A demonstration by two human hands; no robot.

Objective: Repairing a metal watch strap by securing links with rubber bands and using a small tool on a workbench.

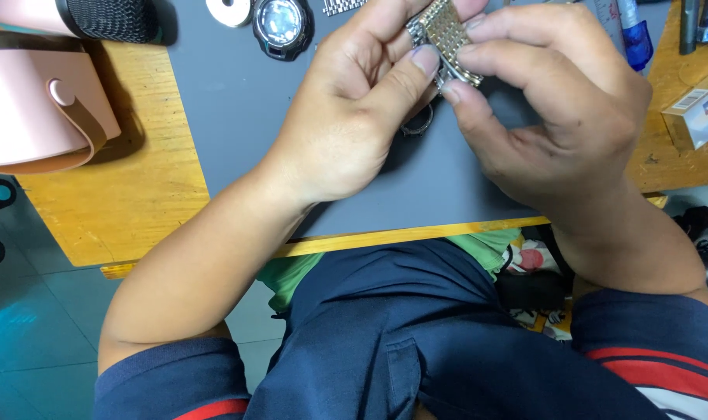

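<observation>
Hands at work on a metal watch bracelet, which we hold up over the grey mat.

We have our left hand (354, 117) curled nearly closed, thumb and fingers pinching the lower end of the metal watch bracelet (447, 35), and our right hand (556, 117) closed over its other side, fingertips pressed against the links, so the band sits between both hands above the grey mat (237, 117). We judge the work to be in mid-course: the bracelet is off any watch, a small ring-like part (418, 124) lies on the mat under our hands, and a black watch case (282, 27) and a round metal disc (229, 9) wait apart at the far edge, not yet joined to anything. Whether a link is opened we cannot tell; our fingers hide it.
</observation>
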